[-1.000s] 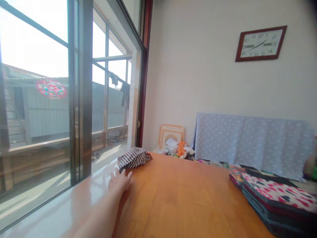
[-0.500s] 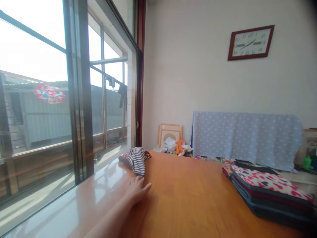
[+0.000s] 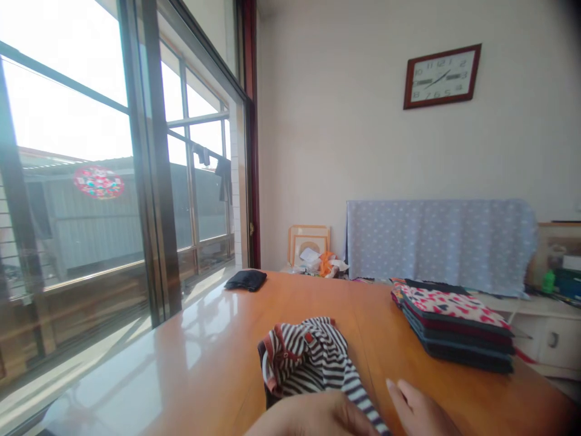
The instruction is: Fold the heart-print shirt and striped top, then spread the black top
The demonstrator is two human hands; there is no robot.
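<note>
A black-and-white striped shirt [image 3: 324, 342] with rust-coloured trim lies crumpled on the near part of the wooden table [image 3: 209, 363]. Dark cloth shows along its left side. Over the shirt's near edge is my left hand [image 3: 313, 416], its back toward me and its fingers curled round the fabric, partly hidden. To the right, my right hand [image 3: 422, 412] hovers beside the shirt's striped sleeve, thumb and fingers apart, holding nothing; the lower frame edge cuts it off.
Folded clothes [image 3: 454, 327] stand in a stack at the right, a pink-and-white patterned piece on top. A dark folded garment [image 3: 246, 280] lies at the table's far left corner, by the window. Behind the table hangs a pale blue dotted cloth [image 3: 436, 242].
The striped shirt has come from the far left corner to the near middle with my left hand, uncovering the dark folded garment. My right hand has entered at the lower right.
</note>
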